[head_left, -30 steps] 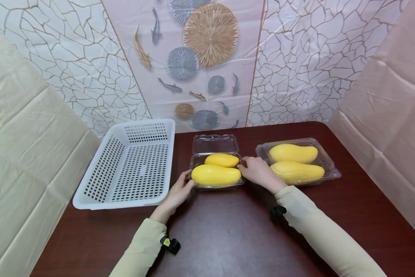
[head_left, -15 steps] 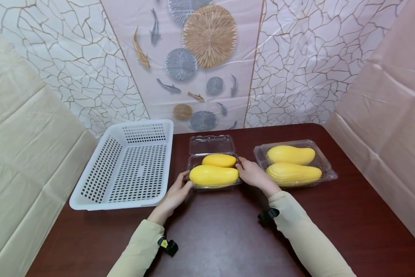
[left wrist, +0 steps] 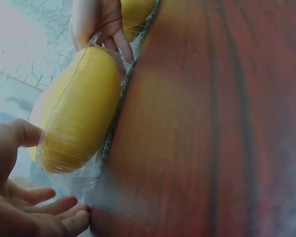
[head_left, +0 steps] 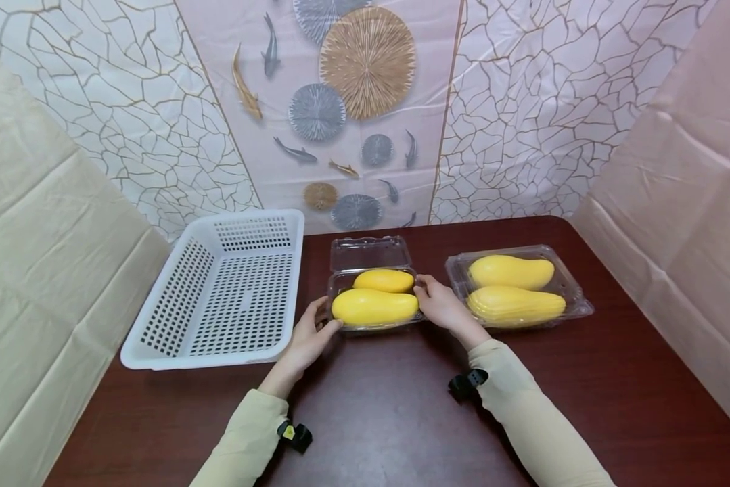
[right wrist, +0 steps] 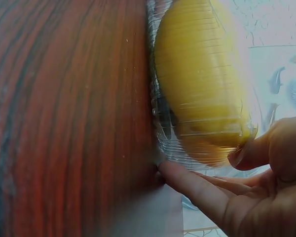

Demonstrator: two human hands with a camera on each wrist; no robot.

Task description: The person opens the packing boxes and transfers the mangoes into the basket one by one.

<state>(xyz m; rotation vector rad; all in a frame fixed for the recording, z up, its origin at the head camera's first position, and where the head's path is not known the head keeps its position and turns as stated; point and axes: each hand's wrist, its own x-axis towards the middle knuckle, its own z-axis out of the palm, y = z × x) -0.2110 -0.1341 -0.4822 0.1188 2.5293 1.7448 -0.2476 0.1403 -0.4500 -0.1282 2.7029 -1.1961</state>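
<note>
Two smooth, oblong yellow fruits (head_left: 375,308) already lie in the small clear plastic box (head_left: 377,329); its transparent lid (head_left: 371,254) is not yet closed. The left hand (head_left: 308,341) and the right hand (head_left: 442,304), apart, hold its opposite ends.

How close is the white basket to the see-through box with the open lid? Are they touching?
Apart. The head view shows a strip of dark table between the white basket and the open see-through box.

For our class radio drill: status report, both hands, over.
Left hand, right hand hold opposite ends of open clear plastic clamshell. Two oblong yellow fruits inside. Nothing visibly blocking.
</note>
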